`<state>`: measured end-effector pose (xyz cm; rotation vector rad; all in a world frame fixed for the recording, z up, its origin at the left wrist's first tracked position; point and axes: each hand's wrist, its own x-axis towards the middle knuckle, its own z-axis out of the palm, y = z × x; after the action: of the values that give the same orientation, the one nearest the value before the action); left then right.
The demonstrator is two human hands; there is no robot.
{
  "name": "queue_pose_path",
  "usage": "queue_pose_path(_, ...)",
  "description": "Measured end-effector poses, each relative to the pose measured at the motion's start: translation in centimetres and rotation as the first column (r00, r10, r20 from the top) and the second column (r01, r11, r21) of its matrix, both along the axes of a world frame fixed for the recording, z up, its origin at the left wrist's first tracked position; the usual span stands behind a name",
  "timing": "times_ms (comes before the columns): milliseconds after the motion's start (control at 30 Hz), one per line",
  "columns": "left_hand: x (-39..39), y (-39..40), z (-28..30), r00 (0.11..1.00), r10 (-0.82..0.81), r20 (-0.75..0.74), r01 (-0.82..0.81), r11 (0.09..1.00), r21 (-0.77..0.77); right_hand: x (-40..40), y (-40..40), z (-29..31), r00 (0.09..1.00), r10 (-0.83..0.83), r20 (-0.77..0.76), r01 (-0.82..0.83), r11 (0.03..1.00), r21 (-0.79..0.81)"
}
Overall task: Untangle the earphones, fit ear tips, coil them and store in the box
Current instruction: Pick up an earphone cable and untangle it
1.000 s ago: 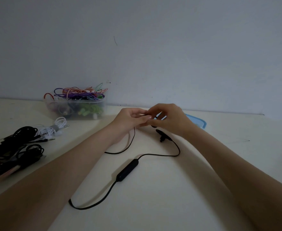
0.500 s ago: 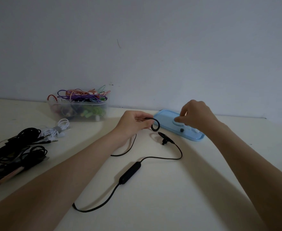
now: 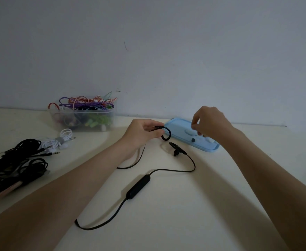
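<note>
The person is at the ear-tip step of the task. Near the centre of the frame, the left hand pinches one end of the black neckband earphones by its curved ear hook, holding it lifted above the pale table. The other earbud lies on the table just below and right of that hook. From it the cable runs down past the inline control module and ends in a loop in the lower middle of the frame. The cable lies loose and free of knots, so untangling looks done for this pair.

Right of centre, the right hand hovers over a light blue tray with its fingers curled and thumb and fingertips drawn close together. Whether a tip is already pinched between them is too small to tell. Small pale pieces and one dark piece sit in the tray, probably ear tips.

The next move seems to call for lifting one tip out, bringing it across to the held earbud and pressing it onto the nozzle, which needs the left hand to turn the nozzle towards the right.

At upper left stands a clear plastic box piled with coloured cables, likely the storage box. A coiled white earphone set and a heap of black cables lie along the left edge.
</note>
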<state>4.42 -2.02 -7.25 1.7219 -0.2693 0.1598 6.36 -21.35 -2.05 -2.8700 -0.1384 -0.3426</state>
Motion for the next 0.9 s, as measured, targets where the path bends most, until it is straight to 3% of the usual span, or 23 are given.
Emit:
queue_pose_path(100,-0.1,0.0,0.1,0.999,0.02,0.026,-0.02,1.0,0.015,0.8,-1.1,-0.1,0.99,-0.067,0.125,0.065,0.998,0.02)
queue_pose_path(433,-0.5,0.1,0.4,1.0,-0.011,0.004,0.011,0.999,-0.033,1.0,-2.2,-1.8,0.992,-0.128,0.0,0.128,0.992,-0.022)
queue_pose_path(633,-0.3,0.0,0.3,0.998,-0.045,-0.048,0.039,0.991,-0.131,0.9,-1.8,-1.4,0.994,-0.106,0.028,0.105,0.994,0.028)
queue_pose_path(733,-0.1,-0.1,0.2,0.995,-0.051,-0.082,0.037,0.986,-0.164,0.2,-1.0,-0.3,0.998,0.007,0.064,-0.019,0.981,0.195)
queue_pose_path(833,0.1,-0.2,0.4,0.988,-0.044,-0.146,0.007,0.97,-0.243,-1.1,0.8,0.5,0.982,0.189,-0.009,-0.16,0.858,0.488)
queue_pose_path(900,0.1,-0.2,0.5,0.985,-0.063,-0.16,0.018,0.963,-0.27,-1.8,1.8,0.5,0.968,0.251,-0.026,-0.195,0.812,0.551)
